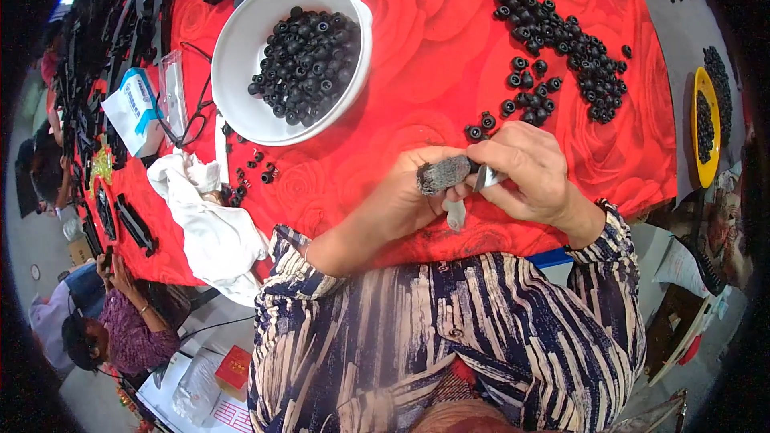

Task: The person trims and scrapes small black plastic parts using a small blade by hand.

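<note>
My left hand (pixel 397 196) is closed in a pinch near the table's front edge. A rough grey fabric cover (pixel 443 176) appears to sit over its thumb, and a pale wrap (pixel 455 215) hangs from a fingertip below. Beside it, my right hand (pixel 529 172) is wrapped round a small knife with a shiny metal blade (pixel 490 178). The blade points at the left fingertips, where a small black part (pixel 473 167) is mostly hidden between the hands. Just beyond my right hand lie loose round black plastic parts (pixel 561 40) with holes in them.
A white bowl (pixel 362 72) holding many black parts stands at left centre. Near it lie eyeglasses (pixel 192 124), a white cloth (pixel 208 228) and a blue-white packet (pixel 136 112). Long black pieces (pixel 132 24) cover the far left. Another person (pixel 136 329) sits left; a yellow tray (pixel 699 80) is right.
</note>
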Demonstrator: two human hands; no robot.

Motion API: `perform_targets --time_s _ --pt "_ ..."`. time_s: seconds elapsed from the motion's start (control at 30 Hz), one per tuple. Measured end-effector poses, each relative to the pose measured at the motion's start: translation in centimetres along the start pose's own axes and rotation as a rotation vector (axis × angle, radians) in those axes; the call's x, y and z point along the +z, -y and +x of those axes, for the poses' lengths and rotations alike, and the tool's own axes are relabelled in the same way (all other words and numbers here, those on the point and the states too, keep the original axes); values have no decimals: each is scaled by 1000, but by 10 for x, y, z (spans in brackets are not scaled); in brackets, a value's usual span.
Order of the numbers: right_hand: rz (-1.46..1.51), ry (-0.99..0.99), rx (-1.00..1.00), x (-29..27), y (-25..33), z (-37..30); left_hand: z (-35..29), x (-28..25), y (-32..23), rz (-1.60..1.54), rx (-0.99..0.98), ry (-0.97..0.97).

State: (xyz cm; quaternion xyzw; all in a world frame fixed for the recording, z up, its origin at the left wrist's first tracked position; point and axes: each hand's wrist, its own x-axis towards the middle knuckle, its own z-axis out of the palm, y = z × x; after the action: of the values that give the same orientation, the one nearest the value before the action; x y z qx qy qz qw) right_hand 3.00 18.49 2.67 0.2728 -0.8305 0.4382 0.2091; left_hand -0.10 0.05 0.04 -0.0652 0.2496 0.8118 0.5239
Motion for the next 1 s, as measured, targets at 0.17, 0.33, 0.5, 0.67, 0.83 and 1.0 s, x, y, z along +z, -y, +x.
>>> perform_targets --time_s 0.17,0.33,0.5,0.67,0.83,1.0 --pt "-42 -55 -38 3 6 0 -3 -4 2 17 9 58" --pt "-70 -64 -75 1 7 0 -3 3 -1 -53 24 -25" --pt "37 -97 70 -2 7 3 -9 15 -11 382 299 -57" --pt "71 -7 246 -5 13 8 -6 12 -7 804 685 -79" --pt "134 9 304 1 10 1 -6 15 -10 1354 919 -87" --pt "50 55 123 -8 9 7 -8 13 -7 451 385 -79"
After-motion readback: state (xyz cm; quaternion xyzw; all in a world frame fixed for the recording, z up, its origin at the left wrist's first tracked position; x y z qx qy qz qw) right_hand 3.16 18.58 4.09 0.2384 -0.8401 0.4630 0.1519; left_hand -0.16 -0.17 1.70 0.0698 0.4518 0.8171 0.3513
